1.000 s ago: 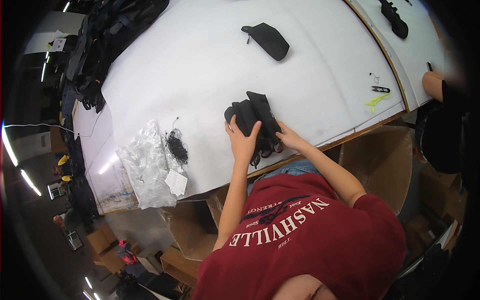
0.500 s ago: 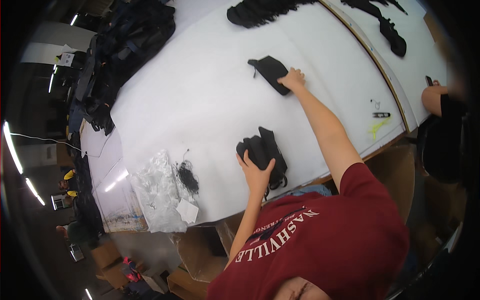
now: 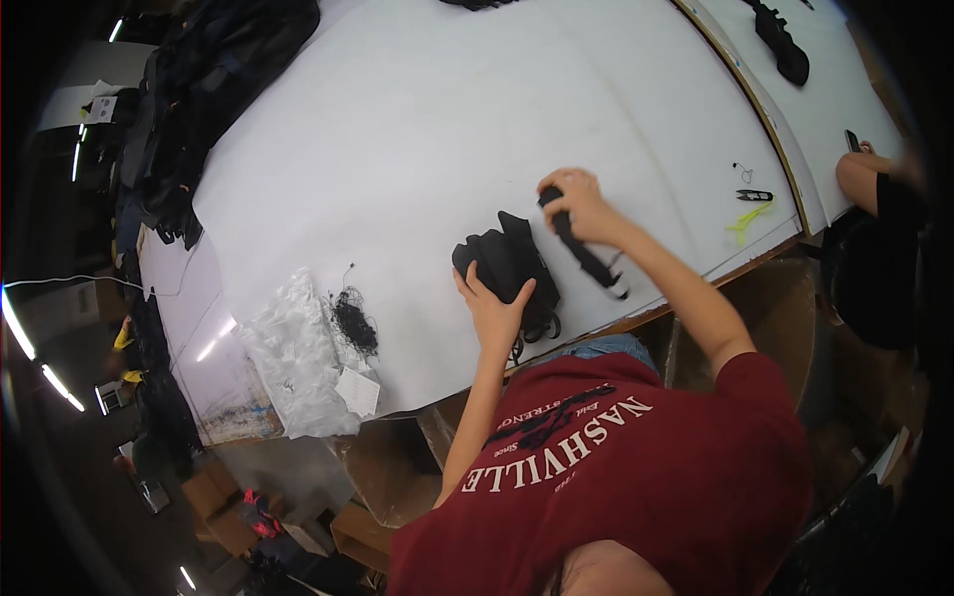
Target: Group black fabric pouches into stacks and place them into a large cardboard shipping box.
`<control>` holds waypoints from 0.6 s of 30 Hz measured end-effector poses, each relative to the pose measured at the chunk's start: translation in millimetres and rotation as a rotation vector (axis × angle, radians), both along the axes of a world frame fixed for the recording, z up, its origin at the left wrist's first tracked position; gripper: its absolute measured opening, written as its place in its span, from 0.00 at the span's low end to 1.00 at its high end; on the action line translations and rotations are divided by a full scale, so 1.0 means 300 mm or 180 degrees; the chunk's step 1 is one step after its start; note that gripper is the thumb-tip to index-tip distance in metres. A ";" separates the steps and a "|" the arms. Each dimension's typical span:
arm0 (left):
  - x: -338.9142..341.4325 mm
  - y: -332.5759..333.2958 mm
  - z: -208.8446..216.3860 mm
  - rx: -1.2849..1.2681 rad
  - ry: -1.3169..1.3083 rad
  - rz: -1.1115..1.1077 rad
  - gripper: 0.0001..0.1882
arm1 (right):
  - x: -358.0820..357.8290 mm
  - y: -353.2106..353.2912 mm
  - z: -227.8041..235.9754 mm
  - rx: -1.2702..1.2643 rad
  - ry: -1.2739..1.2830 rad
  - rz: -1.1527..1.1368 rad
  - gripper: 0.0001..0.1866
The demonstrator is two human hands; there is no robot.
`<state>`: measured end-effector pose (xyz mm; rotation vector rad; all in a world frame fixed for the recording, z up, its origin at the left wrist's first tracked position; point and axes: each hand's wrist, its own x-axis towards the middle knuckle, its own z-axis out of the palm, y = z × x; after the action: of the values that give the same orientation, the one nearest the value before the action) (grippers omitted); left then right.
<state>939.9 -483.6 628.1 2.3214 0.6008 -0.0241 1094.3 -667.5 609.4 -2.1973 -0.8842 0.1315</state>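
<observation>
Left fingers [image 3: 480, 289] spread against black pouches [image 3: 500, 260], right fingers [image 3: 567, 180] gripping another pouch [image 3: 575, 245]

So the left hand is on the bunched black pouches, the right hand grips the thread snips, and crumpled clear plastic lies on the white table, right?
Not quite: the head view shows the right hand gripping a single black pouch, while the thread snips lie on the white table. The rest stands.
</observation>
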 end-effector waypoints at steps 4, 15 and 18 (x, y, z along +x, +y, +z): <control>0.000 0.000 -0.008 0.0021 -0.0045 -0.0069 0.54 | -0.187 0.101 -0.083 0.0326 0.0163 -0.0862 0.30; 0.105 0.110 -0.012 0.0051 -0.0699 0.0136 0.45 | -0.360 0.092 -0.159 0.1095 0.1625 -0.1922 0.30; 0.259 0.083 0.006 -0.0051 -0.0708 -0.0060 0.38 | -0.308 0.067 -0.136 0.0466 0.1417 -0.1574 0.31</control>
<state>1017.6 -458.6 629.8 2.2746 0.4646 0.2170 1001.8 -647.5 568.5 -2.0646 -0.0948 0.2899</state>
